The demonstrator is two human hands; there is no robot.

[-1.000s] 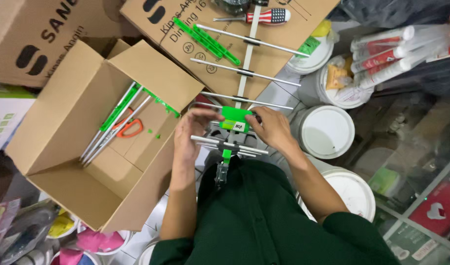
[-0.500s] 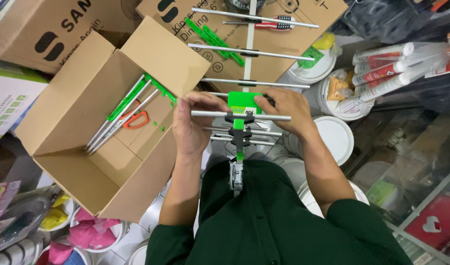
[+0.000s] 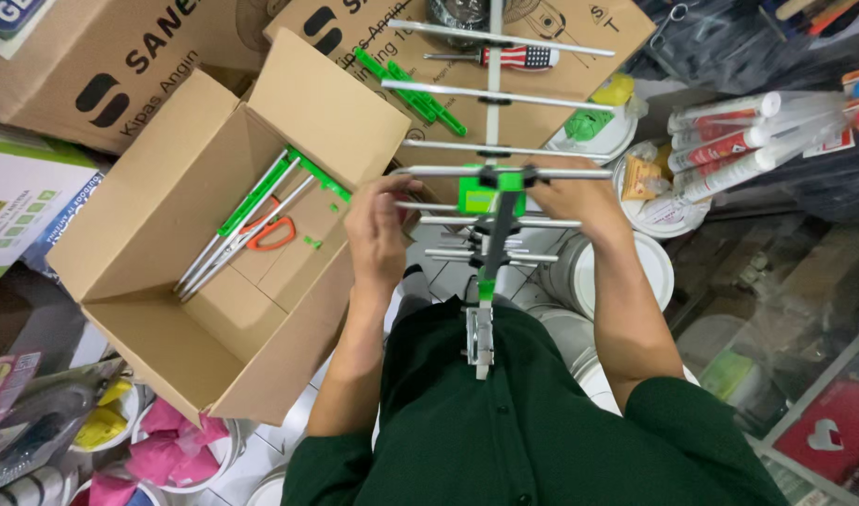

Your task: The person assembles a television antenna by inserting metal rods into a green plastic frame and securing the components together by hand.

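A metal aerial (image 3: 493, 141) with several silver cross rods and a green plastic bracket (image 3: 490, 192) runs up the middle of the view, its lower end resting against my dark green shirt. My left hand (image 3: 378, 230) grips the left ends of the cross rods. On the right side, my right hand (image 3: 565, 192) is closed on the rod that passes through the green bracket.
An open cardboard box (image 3: 181, 309) at the left holds silver and green rods and orange-handled scissors (image 3: 272, 230). More boxes lie behind, one bearing a screwdriver (image 3: 504, 56) and green strips (image 3: 411, 89). White lidded tubs (image 3: 636, 272), sealant tubes (image 3: 729, 141) and shelves crowd the right.
The aerial and both hands have shifted up and slightly right in view. The hands have spread wider along the cross rods.
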